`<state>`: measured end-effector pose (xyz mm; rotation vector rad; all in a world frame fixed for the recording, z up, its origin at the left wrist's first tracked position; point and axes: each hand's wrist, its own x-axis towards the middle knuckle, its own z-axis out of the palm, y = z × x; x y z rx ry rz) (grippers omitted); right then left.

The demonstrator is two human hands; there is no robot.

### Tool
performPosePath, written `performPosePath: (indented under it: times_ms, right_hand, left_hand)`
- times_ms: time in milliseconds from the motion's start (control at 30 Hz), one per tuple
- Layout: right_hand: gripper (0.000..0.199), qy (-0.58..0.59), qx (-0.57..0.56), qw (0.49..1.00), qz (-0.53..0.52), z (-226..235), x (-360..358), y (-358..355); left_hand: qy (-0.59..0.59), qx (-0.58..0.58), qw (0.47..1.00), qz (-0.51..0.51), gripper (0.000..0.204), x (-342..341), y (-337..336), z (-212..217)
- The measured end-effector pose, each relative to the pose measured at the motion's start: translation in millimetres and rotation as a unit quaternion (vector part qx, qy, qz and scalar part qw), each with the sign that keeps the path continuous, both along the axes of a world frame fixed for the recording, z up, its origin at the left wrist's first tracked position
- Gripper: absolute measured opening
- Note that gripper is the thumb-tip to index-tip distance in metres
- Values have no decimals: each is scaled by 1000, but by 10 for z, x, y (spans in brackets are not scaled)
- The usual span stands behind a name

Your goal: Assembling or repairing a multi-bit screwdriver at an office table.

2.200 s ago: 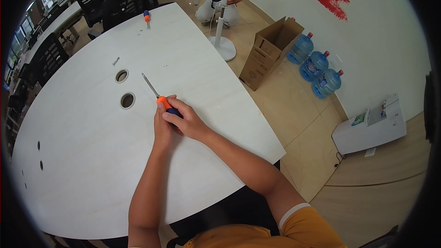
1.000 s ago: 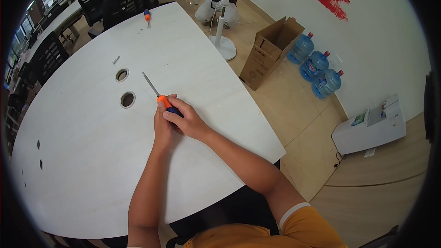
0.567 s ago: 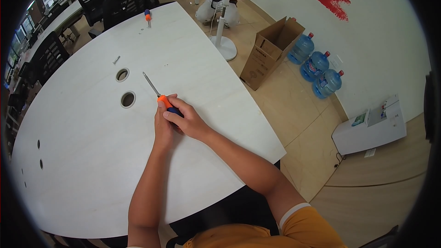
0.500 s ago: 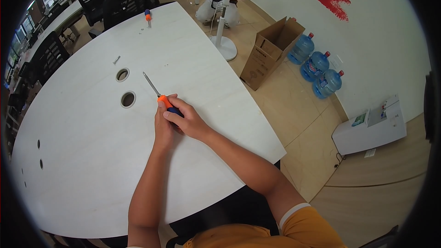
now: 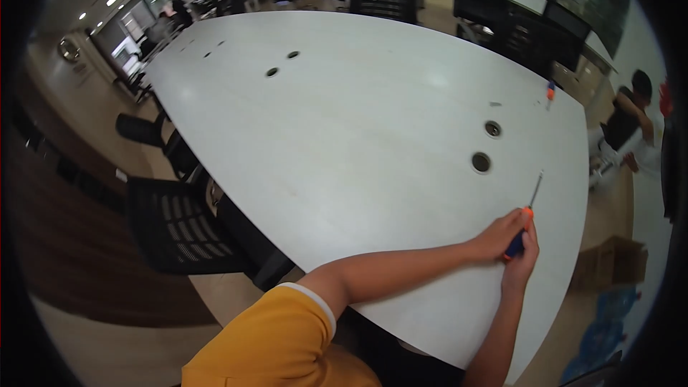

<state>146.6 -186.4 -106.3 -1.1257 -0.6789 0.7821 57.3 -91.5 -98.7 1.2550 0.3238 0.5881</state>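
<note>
A screwdriver (image 5: 516, 245) with an orange and dark blue handle is held over the right part of the white table (image 5: 373, 150). Its thin metal shaft points away from me. My left hand (image 5: 497, 236) is closed around the handle from the left, fingers near the orange collar. From the other side, my right hand (image 5: 529, 258) grips the same handle. Near the far right edge lies a second orange and blue screwdriver (image 5: 550, 92). A small silver metal piece (image 5: 495, 104) rests left of it, with tiny bits nearby.
Round holes, such as this near one (image 5: 481, 163), pierce the tabletop. A black mesh chair (image 5: 179, 226) stands at the left edge; more chairs line the far side. On the right are a person (image 5: 631, 115), a cardboard box (image 5: 613, 264) and blue water bottles (image 5: 600, 337).
The view has swung left, so the hands and table end now appear farther right and the left-side chairs show. Both hands still hold the screwdriver.
</note>
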Motion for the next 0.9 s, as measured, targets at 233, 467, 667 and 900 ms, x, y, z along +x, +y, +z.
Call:
performPosePath:
  times_ms: [233, 467, 667, 900]
  right_hand:
    - [64, -46, -39, 998, 8, 140, -183, 78]
    - [60, -31, -31, 999, -8, 162, -176, 60]
    - [62, -75, -49, 996, 4, 117, -145, 70]
    - [62, -106, -61, 992, -5, 209, -237, 88]
  left_hand:
    - [-11, 14, 1000, 22, 56, -131, 37, 2]
    - [-36, -12, 999, 39, 51, -110, -20, 25]
    - [-37, -10, 998, 55, 49, -101, -5, 21]
    - [-22, -10, 999, 39, 48, -82, 52, -31]
